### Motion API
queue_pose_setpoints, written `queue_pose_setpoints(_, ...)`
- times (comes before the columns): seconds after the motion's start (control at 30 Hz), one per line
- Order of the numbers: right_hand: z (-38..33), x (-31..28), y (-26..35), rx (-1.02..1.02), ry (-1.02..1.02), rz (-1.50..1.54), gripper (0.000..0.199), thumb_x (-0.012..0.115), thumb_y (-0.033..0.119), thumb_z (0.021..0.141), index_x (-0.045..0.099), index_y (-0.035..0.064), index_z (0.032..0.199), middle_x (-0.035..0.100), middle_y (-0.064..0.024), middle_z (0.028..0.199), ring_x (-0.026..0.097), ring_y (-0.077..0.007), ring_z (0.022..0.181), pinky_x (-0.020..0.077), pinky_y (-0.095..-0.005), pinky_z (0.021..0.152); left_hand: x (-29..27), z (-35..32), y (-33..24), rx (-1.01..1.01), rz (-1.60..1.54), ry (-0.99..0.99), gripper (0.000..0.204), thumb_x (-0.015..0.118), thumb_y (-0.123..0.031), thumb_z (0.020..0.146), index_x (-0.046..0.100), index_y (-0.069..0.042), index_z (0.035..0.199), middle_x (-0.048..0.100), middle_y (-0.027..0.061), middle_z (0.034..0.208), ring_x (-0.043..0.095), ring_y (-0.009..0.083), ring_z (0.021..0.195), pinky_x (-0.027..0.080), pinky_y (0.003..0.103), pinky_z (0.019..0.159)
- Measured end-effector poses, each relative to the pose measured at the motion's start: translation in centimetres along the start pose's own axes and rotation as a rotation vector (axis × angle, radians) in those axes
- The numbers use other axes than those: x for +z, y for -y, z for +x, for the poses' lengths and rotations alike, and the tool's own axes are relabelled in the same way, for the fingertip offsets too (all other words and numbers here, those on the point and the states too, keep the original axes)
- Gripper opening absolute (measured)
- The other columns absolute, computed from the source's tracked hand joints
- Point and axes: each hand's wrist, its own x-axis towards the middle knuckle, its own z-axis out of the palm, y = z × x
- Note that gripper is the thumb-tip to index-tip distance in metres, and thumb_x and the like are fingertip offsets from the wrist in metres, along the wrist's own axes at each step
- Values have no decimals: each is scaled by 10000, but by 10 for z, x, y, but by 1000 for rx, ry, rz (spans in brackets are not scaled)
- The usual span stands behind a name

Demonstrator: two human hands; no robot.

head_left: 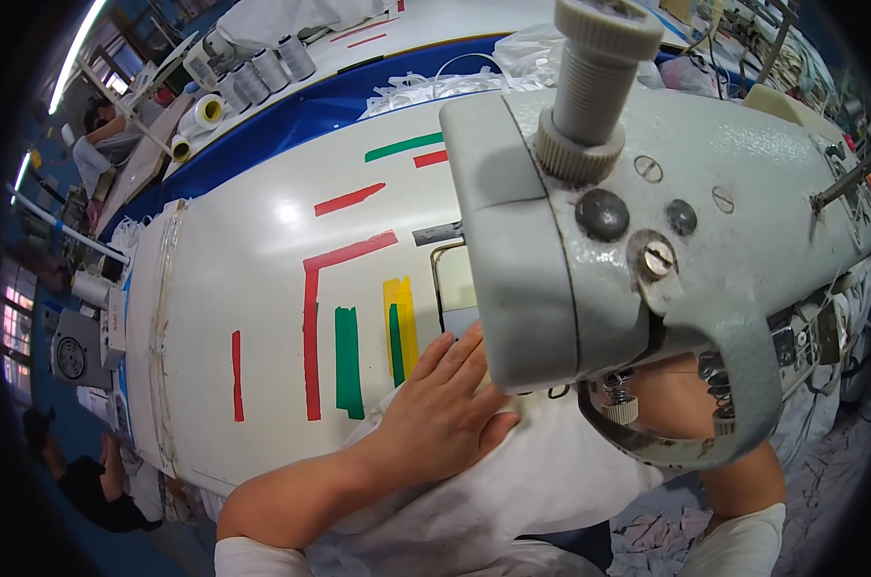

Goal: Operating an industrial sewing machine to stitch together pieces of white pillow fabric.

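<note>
A grey sewing machine [512, 260] fills the right half, its head over the white table. My left hand [445, 409] lies flat on white fabric [551, 462] just left of the machine head, its fingers stretched forward and the thumb pointing right. The fabric spreads from under this palm down toward my lap. Behind the machine's curved guard [757, 404] part of my right hand [668, 389] shows; the machine hides its fingers, so what they touch cannot be seen.
The white table [243, 250] carries red, green and yellow tape strips [349, 361]. Thread cones [272, 69] stand at the far left, beyond a blue trough [262, 120]. White cloth strips [435, 91] lie behind the table. Other people sit at left, one in dark clothing [94, 490].
</note>
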Motion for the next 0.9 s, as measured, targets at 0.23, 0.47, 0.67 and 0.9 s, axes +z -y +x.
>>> queue_pose_setpoints(0.23,10,-38,57,184,218,-223,229,629,223,828,676,15,911,648,-242,992,629,-354,877,477,-478,871,9,2,12,43,-137,-142,393,638,-251,861,584,-76,1209,446,197,1387,383,364,1333,288,506,1097)
queue_pose_setpoints(0.47,-4,-52,16,264,144,0,214,670,146,796,649,14,963,658,-195,997,635,-294,888,490,-427,855,11,5,19,79,-118,-165,406,658,-218,836,596,-69,1208,489,188,1334,414,366,1303,294,502,1100)
queue_pose_setpoints(0.67,-103,-78,-61,333,81,172,260,705,80,769,627,13,1007,666,-154,1001,640,-243,898,502,-382,841,6,7,18,102,-141,-193,426,665,-199,821,591,-71,1220,487,198,1330,405,374,1309,283,494,1108)
queue_pose_setpoints(0.9,3,-29,54,378,54,373,353,747,4,738,600,11,1059,675,-107,1006,646,-184,909,515,-331,825,-10,-46,27,-18,-236,-267,358,747,-87,740,639,-67,1080,586,167,1199,576,326,1104,463,415,924)
